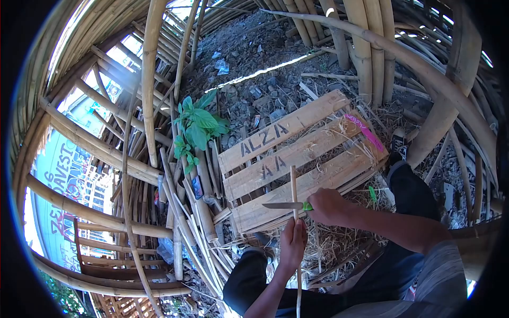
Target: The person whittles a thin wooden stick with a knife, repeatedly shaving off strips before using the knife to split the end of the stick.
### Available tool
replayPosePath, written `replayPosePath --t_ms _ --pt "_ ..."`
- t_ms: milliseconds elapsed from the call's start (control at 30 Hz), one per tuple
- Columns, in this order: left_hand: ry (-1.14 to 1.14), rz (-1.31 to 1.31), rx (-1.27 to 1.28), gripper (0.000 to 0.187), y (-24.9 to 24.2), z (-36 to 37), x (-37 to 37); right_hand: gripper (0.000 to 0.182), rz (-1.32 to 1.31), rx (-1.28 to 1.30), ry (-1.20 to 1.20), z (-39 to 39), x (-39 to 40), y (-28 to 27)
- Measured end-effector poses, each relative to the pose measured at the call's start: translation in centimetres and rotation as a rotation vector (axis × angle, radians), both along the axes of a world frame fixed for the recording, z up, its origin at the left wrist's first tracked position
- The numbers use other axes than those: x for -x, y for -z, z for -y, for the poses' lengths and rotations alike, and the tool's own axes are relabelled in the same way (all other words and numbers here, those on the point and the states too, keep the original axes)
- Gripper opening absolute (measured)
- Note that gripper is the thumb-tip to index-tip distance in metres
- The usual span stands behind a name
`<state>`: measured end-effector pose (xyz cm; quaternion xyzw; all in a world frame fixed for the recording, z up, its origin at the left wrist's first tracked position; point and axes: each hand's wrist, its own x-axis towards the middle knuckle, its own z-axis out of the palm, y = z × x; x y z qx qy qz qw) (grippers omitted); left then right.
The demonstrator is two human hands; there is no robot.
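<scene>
In my right hand (327, 205) is a knife (283, 205), gripped by its green handle, its blade pointing left. The blade lies across a thin bamboo strip (293, 185), touching it a little above my other hand. My left hand (291, 243) is closed round that strip, which stands nearly upright between my legs and runs down past my forearm. Behind the strip is a slatted wooden crate (275, 159) with dark stencilled letters on its slats, and shavings lie on it.
Long bamboo strips (204, 259) lean at the left, beside a leafy green plant (199, 127). A pink strip (365, 131) lies on the crate's right end. Bamboo poles (371, 53) stand behind, and a bamboo lattice wall (122, 164) closes the left side. Straw litters the ground.
</scene>
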<state>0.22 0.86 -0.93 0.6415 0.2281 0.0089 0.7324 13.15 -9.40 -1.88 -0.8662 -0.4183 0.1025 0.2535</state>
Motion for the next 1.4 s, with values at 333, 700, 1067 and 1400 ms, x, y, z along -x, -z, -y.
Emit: replayPosePath --t_ms 333,700,1067,1400 --pt "-0.021 -0.066 0.005 0.028 -0.3 0.1 0.1 0.021 0.012 -0.109 0.174 -0.2 -2.1 0.9" --pt "-0.004 -0.076 -0.05 0.028 0.3 0.2 0.1 0.023 -0.05 -0.015 0.211 -0.4 -3.4 0.0" --pt "0.023 -0.072 -0.158 0.023 0.2 -0.2 0.1 0.029 -0.098 0.061 0.106 -0.8 -2.2 -0.8" --pt "0.058 -0.013 -0.239 0.019 1.3 -0.1 0.3 0.023 -0.071 0.049 -0.054 0.0 -0.2 -0.7"
